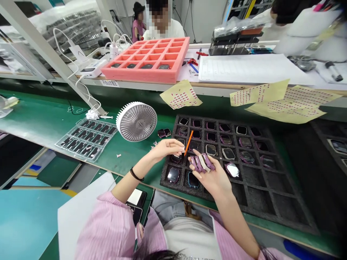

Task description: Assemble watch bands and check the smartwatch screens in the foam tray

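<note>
My right hand [214, 177] is turned palm up, its fingers closed around a row of several smartwatch cases [195, 164], purple ones and a pale one, standing on edge. Close by on the left, my left hand [169, 149] has thumb and fingertips pinched together. A tiny pale bit shows at those fingertips, too small to name. An orange stick [189, 142] slants just beyond them; whether the fingers touch it I cannot tell. Below both hands lies a black foam tray [260, 176] with watch cases in many of its compartments, among them a blue-rimmed one [193, 179].
A round white fan [137, 121] stands left of the tray, with two watch cases [164, 133] beside it. Further left lies a clear plastic tray [88, 138] of black parts. A pink foam tray [148, 75] sits on the shelf; yellow sheets [181, 94] hang from its edge. A person [162, 27] sits opposite.
</note>
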Available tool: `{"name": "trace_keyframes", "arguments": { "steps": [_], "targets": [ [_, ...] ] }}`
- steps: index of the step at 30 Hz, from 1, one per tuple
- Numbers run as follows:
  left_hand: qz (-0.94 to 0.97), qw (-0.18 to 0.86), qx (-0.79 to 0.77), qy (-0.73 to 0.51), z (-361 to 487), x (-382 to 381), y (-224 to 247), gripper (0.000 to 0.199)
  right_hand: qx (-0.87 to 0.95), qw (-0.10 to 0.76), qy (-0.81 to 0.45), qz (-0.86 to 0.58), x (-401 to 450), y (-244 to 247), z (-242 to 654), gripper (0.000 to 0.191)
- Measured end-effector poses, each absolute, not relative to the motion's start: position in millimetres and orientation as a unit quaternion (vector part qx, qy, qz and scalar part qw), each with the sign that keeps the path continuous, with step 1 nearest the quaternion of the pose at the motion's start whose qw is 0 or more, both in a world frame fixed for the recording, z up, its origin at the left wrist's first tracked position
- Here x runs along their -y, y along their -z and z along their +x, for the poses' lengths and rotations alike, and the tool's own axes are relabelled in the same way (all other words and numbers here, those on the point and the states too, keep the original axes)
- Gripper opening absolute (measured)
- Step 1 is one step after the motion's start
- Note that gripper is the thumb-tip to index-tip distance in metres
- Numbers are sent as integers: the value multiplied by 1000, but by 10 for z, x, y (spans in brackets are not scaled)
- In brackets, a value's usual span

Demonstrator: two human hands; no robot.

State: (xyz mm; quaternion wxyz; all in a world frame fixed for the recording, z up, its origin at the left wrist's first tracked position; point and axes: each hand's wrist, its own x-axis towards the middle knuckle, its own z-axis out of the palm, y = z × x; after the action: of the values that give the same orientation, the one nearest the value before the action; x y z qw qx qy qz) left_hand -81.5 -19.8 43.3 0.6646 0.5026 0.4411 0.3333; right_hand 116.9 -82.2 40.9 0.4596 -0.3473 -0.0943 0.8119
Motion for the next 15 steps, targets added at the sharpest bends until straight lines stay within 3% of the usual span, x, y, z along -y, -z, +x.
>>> {"name": "trace_keyframes", "arguments": {
  "steps": [3,10,15],
  "targets": [
    [463,687,-429,-360,-784,270,-442,44,97,427,-842,-314,825,-434,1135,36],
    [751,495,-264,-349,-757,411,-728,16,112,390,-878,-254,871,-487,1109,22],
    [826,424,-220,-300,-763,366,-798,15,141,363,-892,-229,905,-520,1111,20]
  ]
}}
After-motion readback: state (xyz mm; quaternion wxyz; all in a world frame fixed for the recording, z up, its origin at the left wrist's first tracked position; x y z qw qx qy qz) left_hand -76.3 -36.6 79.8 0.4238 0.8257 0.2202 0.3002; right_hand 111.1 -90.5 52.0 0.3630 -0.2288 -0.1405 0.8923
